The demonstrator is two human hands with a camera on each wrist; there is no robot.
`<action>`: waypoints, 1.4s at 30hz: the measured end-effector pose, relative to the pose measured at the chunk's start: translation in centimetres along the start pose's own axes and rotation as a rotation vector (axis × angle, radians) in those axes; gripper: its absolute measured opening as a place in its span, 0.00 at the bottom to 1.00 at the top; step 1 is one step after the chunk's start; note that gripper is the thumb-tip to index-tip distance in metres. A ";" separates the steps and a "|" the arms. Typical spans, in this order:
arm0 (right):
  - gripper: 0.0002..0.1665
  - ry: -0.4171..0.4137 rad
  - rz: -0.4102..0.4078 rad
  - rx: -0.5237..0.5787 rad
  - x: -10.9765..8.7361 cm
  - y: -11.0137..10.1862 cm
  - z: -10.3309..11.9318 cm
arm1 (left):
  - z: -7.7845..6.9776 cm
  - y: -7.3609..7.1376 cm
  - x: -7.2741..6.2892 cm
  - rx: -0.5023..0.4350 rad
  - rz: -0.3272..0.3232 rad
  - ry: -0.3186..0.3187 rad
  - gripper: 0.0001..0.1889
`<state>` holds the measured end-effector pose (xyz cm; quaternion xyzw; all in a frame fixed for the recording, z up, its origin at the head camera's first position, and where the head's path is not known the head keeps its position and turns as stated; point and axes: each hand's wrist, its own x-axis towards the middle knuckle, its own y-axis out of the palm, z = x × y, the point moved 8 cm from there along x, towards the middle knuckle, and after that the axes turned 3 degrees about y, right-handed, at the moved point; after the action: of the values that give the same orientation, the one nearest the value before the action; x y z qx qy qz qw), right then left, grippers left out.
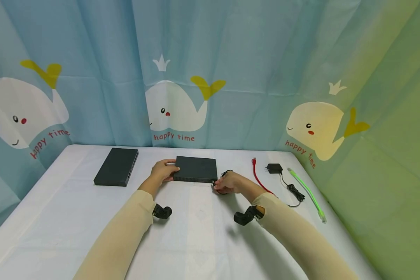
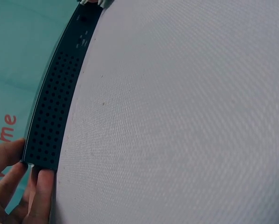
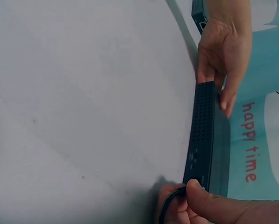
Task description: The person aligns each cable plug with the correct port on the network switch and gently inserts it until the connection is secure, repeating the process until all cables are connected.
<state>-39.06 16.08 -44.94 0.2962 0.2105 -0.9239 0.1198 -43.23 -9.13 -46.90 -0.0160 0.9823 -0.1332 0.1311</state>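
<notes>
A slim black network switch [image 1: 196,168] lies flat in the middle of the table, its side with rows of vent holes [image 2: 50,107] turned toward me. My left hand [image 1: 162,170] grips the left end, thumb on top and fingers at the side edge. At the right front corner, my right hand [image 1: 229,182] pinches the end of a thin black cable [image 3: 169,204] between thumb and fingers, right against the switch's side. The fingers hide the plug, so I cannot tell whether it sits in the socket. Part of the cable loops behind the right hand.
Another black switch [image 1: 116,167] with a row of ports lies at the left. Right of my right hand lie a red network cable [image 1: 255,173], a black power adapter [image 1: 274,168] with a coiled cord [image 1: 295,191], and a green network cable [image 1: 308,190]. A curtain [image 1: 252,116] hangs behind the table.
</notes>
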 end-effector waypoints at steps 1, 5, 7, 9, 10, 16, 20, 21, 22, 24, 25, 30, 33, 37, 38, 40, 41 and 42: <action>0.04 0.006 -0.006 -0.011 0.0 0.0 0.1 | 0.0 0.0 0.0 0.003 0.000 0.002 0.26; 0.03 0.010 -0.054 -0.071 -0.2 -0.1 0.4 | -0.1 -0.1 0.1 0.003 0.009 -0.001 0.27; 0.03 0.004 -0.076 -0.101 -0.4 -0.2 0.7 | -0.1 -0.1 0.1 0.007 0.011 -0.002 0.27; 0.02 0.001 -0.082 -0.103 -0.6 -0.2 0.8 | -0.1 -0.1 0.0 0.000 0.009 -0.006 0.27; 0.03 -0.001 -0.085 -0.110 -0.8 -0.3 0.8 | -0.1 -0.1 0.0 -0.002 0.008 -0.007 0.27; 0.05 0.019 -0.056 -0.049 -1.2 0.0 0.5 | -0.1 0.0 -0.1 -0.001 0.008 -0.007 0.26; 0.08 0.008 -0.049 -0.016 -1.0 0.2 0.1 | -0.1 0.0 -0.1 0.003 0.000 -0.009 0.26; 0.09 0.001 -0.054 -0.010 -0.9 0.2 0.1 | -0.1 -0.1 -0.1 0.003 -0.003 -0.011 0.26; 0.09 -0.005 -0.062 -0.001 -0.8 0.2 0.1 | -0.1 -0.1 -0.1 0.004 -0.005 -0.013 0.26; 0.09 -0.014 -0.075 0.024 -0.7 0.2 0.0 | -0.1 0.0 -0.1 0.006 -0.005 -0.017 0.26; 0.09 -0.018 -0.079 0.035 -0.6 0.3 -0.1 | -0.1 0.0 -0.2 0.006 -0.005 -0.019 0.26; 0.10 -0.028 -0.084 0.064 -0.4 0.6 -0.4 | 0.0 0.0 -0.1 0.007 -0.004 -0.025 0.26; 0.12 -0.035 -0.091 0.076 -0.5 0.7 -0.4 | 0.2 0.0 0.1 0.011 -0.009 -0.030 0.26; 0.13 -0.046 -0.102 0.098 -0.6 0.8 -0.4 | 0.5 0.1 0.7 0.019 -0.007 -0.039 0.26; 0.14 -0.049 -0.105 0.105 -0.5 0.8 -0.4 | 0.5 0.1 0.8 0.019 -0.006 -0.039 0.26; 0.15 -0.049 -0.114 0.116 -0.5 0.8 -0.4 | 0.4 0.1 0.7 0.019 0.000 -0.034 0.26; 0.15 -0.049 -0.117 0.122 -0.4 0.8 -0.5 | 0.3 0.1 0.5 0.016 0.003 -0.030 0.26; 0.15 -0.047 -0.121 0.127 -0.4 0.8 -0.5 | 0.2 0.1 0.4 0.013 0.006 -0.028 0.26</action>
<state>-38.18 15.61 -45.31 0.2681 0.1660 -0.9477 0.0496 -43.59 -9.08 -47.26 -0.0141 0.9795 -0.1390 0.1452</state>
